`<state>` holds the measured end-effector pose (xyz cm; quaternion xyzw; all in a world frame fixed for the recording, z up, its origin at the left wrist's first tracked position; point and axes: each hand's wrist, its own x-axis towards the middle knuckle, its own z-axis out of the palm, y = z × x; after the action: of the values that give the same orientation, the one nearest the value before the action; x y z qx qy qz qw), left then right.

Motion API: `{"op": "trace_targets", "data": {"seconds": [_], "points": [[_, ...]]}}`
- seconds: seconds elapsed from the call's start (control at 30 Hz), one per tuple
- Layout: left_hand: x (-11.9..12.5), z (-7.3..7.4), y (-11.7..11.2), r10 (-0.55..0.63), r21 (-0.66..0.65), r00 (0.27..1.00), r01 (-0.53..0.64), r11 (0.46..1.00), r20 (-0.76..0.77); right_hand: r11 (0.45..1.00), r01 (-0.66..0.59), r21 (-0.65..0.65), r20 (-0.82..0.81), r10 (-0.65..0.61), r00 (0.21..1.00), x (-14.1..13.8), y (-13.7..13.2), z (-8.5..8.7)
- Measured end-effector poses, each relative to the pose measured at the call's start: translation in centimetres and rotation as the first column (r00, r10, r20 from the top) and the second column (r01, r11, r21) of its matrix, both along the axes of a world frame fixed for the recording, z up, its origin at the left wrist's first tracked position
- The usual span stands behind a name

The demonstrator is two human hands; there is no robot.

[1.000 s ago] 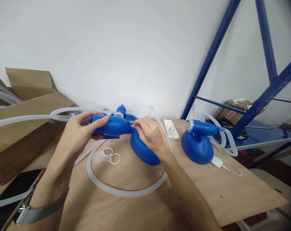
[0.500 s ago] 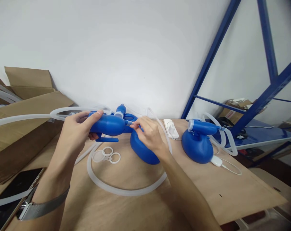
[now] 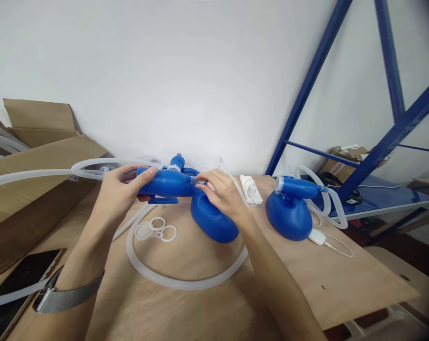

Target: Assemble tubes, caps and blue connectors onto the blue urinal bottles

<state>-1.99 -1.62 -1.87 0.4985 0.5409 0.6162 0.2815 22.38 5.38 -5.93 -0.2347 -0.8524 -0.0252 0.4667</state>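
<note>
My left hand (image 3: 127, 184) is wrapped round a blue bottle-shaped plastic part (image 3: 168, 182), held level above the table with its narrow pale nozzle (image 3: 192, 180) pointing right. A flat blue tab (image 3: 163, 201) juts out below it. At the nozzle's end, my right hand (image 3: 221, 192) is closed in a pinch; the tiny thing between its fingertips is too small to name. Under that hand lies a rounded blue plastic container (image 3: 214, 220), partly hidden. White plastic rings (image 3: 169, 233) rest on the table inside a loop of translucent hose (image 3: 179, 283).
Farther right stands another blue container (image 3: 289, 218) with a similar part and hose on top. Behind are a white power strip (image 3: 251, 190) and a blue metal rack (image 3: 310, 85). An open cardboard box (image 3: 40, 166) and a phone (image 3: 22, 284) occupy the left side.
Both hands and the blue part have shifted slightly to the right. The right fingers remain pinched at the nozzle's end.
</note>
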Motion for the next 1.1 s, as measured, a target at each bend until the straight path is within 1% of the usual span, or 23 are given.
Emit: {"op": "trace_targets", "data": {"seconds": [0.1, 0.2, 0.3, 0.37, 0.43, 0.53, 0.63, 0.7, 0.77, 0.83, 0.93, 1.03, 1.1], "points": [[0.3, 0.3, -0.3, -0.002, 0.013, 0.999, 0.002, 1.0, -0.032, 0.999, 0.029, 0.045, 0.039, -0.03, 0.999, 0.6, -0.1, 0.3], [0.0, 0.2, -0.2, 0.018, -0.052, 1.0, -0.018, 0.998, 0.001, 0.996, 0.031, 0.082, 0.067, -0.036, 0.997, 0.7, -0.5, 0.5], [-0.1, 0.0, 0.1, 0.018, -0.095, 0.998, -0.012, 0.995, 0.061, 0.999, 0.016, 0.043, 0.005, -0.016, 1.0, 0.4, -0.5, 0.5], [0.1, -0.2, 0.1, 0.022, -0.089, 0.997, -0.015, 0.996, 0.079, 0.998, 0.068, 0.003, -0.051, -0.068, 0.996, 0.1, -0.3, 0.4], [0.6, -0.2, 0.0, 0.037, -0.072, 0.997, -0.033, 0.997, 0.066, 0.991, 0.127, -0.041, -0.079, -0.13, 0.988, 0.2, 0.1, 0.2], [1.4, -0.1, -0.4, 0.075, -0.034, 0.997, -0.075, 0.997, -0.023, 0.98, 0.171, -0.101, -0.014, -0.173, 0.985, 1.0, 0.7, 0.1], [1.8, 0.0, -0.8, 0.076, 0.006, 0.99, -0.076, 0.997, -0.122, 0.978, 0.187, -0.095, 0.137, -0.173, 0.975, 2.1, 1.0, 0.2], [1.8, 0.1, -1.0, 0.055, 0.034, 0.984, -0.05, 0.998, -0.167, 0.987, 0.139, -0.077, 0.211, -0.121, 0.97, 2.4, 0.9, 0.4], [1.8, 0.1, -1.2, 0.053, 0.071, 0.98, -0.04, 0.997, -0.193, 0.995, 0.06, -0.085, 0.224, -0.04, 0.974, 2.2, 0.7, 0.7], [1.8, 0.2, -1.3, 0.056, 0.1, 0.981, -0.037, 0.994, -0.185, 0.995, -0.002, -0.1, 0.186, 0.021, 0.982, 1.7, 0.5, 0.8], [1.6, 0.4, -1.6, 0.035, 0.119, 0.99, -0.019, 0.993, -0.138, 0.994, -0.033, -0.109, 0.105, 0.044, 0.993, 0.9, 0.2, 0.9], [1.3, 0.4, -1.6, -0.013, 0.102, 0.997, 0.02, 0.995, -0.072, 0.991, -0.044, -0.13, 0.032, 0.048, 0.998, 0.7, 0.1, 0.8], [1.2, 0.4, -1.5, -0.064, 0.068, 0.998, 0.066, 0.995, -0.027, 0.988, -0.06, -0.143, 0.01, 0.062, 0.998, 0.8, 0.1, 0.8]]}}
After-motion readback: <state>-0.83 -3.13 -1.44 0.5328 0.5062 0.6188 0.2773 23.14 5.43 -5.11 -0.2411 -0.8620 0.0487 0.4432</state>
